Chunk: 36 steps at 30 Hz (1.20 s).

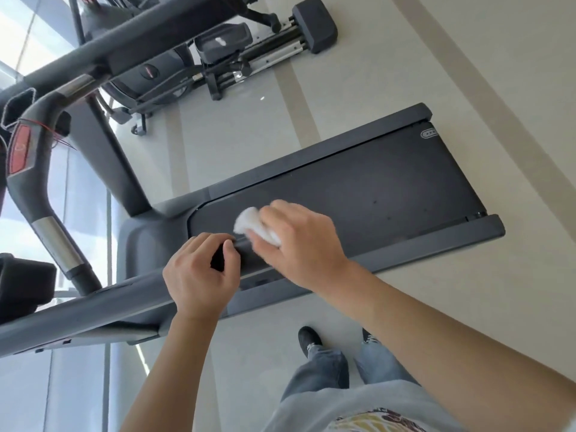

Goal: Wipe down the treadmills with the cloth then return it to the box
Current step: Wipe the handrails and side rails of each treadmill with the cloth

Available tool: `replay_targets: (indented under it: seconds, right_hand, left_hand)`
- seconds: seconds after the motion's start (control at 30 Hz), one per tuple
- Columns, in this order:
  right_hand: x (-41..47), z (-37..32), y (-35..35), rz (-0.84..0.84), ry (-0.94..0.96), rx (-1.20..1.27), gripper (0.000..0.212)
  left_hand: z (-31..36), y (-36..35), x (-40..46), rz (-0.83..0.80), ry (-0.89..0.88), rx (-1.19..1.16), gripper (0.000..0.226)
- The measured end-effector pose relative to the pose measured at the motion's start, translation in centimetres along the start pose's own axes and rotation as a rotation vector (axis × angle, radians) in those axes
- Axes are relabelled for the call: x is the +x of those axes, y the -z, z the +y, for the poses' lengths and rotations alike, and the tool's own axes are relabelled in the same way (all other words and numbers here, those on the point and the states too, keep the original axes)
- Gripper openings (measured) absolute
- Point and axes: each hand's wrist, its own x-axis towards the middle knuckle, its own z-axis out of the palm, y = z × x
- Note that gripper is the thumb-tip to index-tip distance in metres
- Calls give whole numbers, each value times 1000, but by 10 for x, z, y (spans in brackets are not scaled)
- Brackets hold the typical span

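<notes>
A dark grey treadmill point(374, 194) lies across the middle of the head view, its black belt running to the right. My right hand point(302, 244) is shut on a crumpled white cloth point(251, 224), blurred, which it holds over the front of the belt by the near side rail. My left hand point(199, 275) is just left of it, with its fingers curled over the end of the grey handrail point(93, 310) that runs in from the lower left. No box is in view.
The treadmill's curved upright and its console with a red panel point(20, 151) rise at the left, in front of bright windows. Another exercise machine point(218, 57) stands on the pale floor beyond. My shoes point(308, 338) are on the floor beside the treadmill's near rail.
</notes>
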Motion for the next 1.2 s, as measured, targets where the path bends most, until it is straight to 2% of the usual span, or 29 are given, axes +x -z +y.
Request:
replay_targets:
  seconds: [0.07, 0.17, 0.27, 0.33, 0.43, 0.47, 0.53, 0.63, 0.73, 0.8, 0.9, 1.0, 1.2]
  right_hand:
    - [12, -22, -13, 2, 128, -31, 16]
    - [16, -36, -25, 48, 137, -78, 13]
    - [0, -11, -15, 82, 153, -86, 14]
    - [-11, 15, 0, 92, -79, -28, 31]
    - [-23, 58, 11, -37, -630, 18, 50]
    - [-30, 64, 10, -58, -713, 54, 50]
    - [-36, 55, 4, 6, -744, 128, 47]
    - [-31, 17, -10, 201, -649, 130, 48]
    - [-16, -16, -17, 282, -459, -111, 48]
    - [-8, -39, -26, 254, -258, -345, 43]
    - [-4, -81, -68, 154, 6, -460, 30]
    - [-3, -119, -115, 138, 54, -406, 20]
    - [3, -173, -172, 114, 47, -411, 24]
  left_hand:
    - [2, 1, 1, 18, 12, 5, 29]
    - [3, 3, 2, -2, 34, -30, 25]
    - [2, 6, 0, -61, 45, -54, 27]
    - [4, 10, -1, -101, 45, -90, 30]
    - [3, 13, 0, -128, 52, -136, 31]
    - [3, 13, -1, -130, 53, -155, 30]
    - [0, 15, -2, -133, 45, -203, 28]
    - [-8, 21, -1, -215, 6, -304, 26]
    - [-24, 34, 3, -352, -61, -382, 24]
    - [-39, 45, 2, -392, -114, -375, 25]
    - [-70, 64, -3, -387, -137, -357, 25]
    - [-119, 86, -10, -362, -109, -321, 27]
    - [-202, 118, -33, -351, -15, -300, 29]
